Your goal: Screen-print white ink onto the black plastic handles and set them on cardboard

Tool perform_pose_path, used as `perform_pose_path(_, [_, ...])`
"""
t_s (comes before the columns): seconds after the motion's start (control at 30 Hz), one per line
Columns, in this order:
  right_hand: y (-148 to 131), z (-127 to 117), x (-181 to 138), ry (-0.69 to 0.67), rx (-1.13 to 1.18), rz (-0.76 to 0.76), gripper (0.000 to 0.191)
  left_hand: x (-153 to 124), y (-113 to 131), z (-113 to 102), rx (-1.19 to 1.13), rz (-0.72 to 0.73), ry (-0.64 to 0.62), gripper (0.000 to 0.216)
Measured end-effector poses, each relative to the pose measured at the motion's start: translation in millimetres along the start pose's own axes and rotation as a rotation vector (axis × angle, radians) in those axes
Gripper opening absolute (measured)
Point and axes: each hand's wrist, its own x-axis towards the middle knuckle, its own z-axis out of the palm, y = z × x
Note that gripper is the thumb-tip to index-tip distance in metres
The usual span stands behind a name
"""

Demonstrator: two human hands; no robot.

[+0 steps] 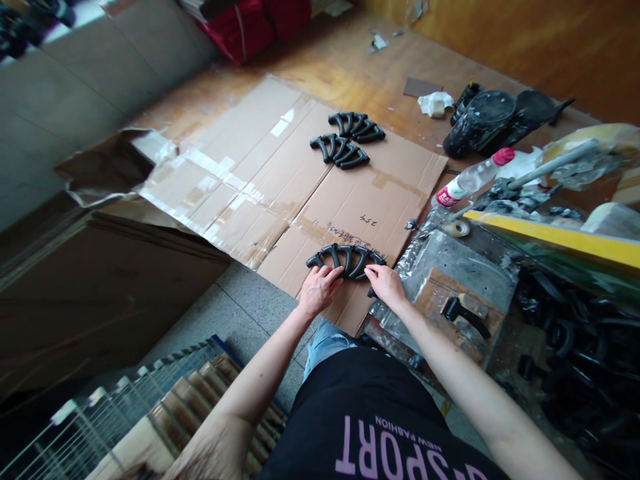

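A row of several black curved handle-like parts [347,261] lies side by side on the flattened cardboard [280,267], close to its near edge. My left hand [320,290] has its fingers bent and closed at the lower ends of the parts on the left. With thumb and fingers pinched together, my right hand [387,283] grips the lower end of the row on the right. Fingertips partly cover the ends of the parts. Farther up the cardboard sit two more fanned rows of the same black parts, a nearer row [340,151] and a farther row [357,127].
One loose black part [466,317] rests on a wooden block at the right, near a dark heap of similar parts [575,367]. A red-capped bottle [473,179], a tape roll [457,229] and a yellow-edged board [555,237] stand right. A wire rack [150,393] is lower left.
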Motion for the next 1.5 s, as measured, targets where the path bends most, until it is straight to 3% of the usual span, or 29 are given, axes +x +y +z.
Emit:
perform_pose_path(0.27, [-3, -2, -1, -0.025, 0.037, 0.034, 0.033, 9, -17, -2, 0.012, 0.166, -0.058, 0.041])
perform_pose_path(0.33, [-3, -3, -1, -0.033, 0.046, 0.042, 0.034, 5, -17, -4, 0.04, 0.148, -0.059, 0.044])
perform_pose_path(0.53, [-4, -6, -3, -0.044, 0.084, 0.042, 0.036, -10, 29, 5, 0.088, -0.086, 0.073, 0.05])
perform_pose_path(0.67, [-5, -7, -2, -0.07, 0.121, 0.079, 0.037, 3, 65, 22, 0.112, -0.223, 0.067, 0.061])
perform_pose_path(0.8, [-5, -6, 0, -0.066, 0.148, 0.121, 0.037, 18, 73, 29, 0.111, -0.299, 0.067, 0.053])
perform_pose_path(0.9, [-6, -2, 3, -0.087, 0.192, 0.104, 0.04, 23, 55, 24, 0.121, -0.255, 0.055, 0.046])
perform_pose_path(1.03, [-20, 6, 12, -0.097, 0.301, -0.143, 0.057, 54, -4, 3, 0.158, -0.135, 0.067, 0.049])
perform_pose_path(1.13, [-37, 10, 15, -0.128, 0.19, -0.27, 0.062, 109, -61, -20, 0.183, -0.084, 0.098, 0.049])
perform_pose_path(1.27, [-51, 13, 9, -0.219, -0.055, -0.271, 0.058, 198, -115, -41, 0.188, -0.056, 0.08, 0.052])
perform_pose_path(1.4, [-55, 17, 1, -0.265, -0.16, -0.254, 0.06, 250, -132, -46, 0.176, -0.065, -0.011, 0.055])
perform_pose_path(1.5, [-56, 22, -2, -0.271, -0.195, -0.266, 0.067, 250, -123, -40, 0.2, -0.087, -0.001, 0.059])
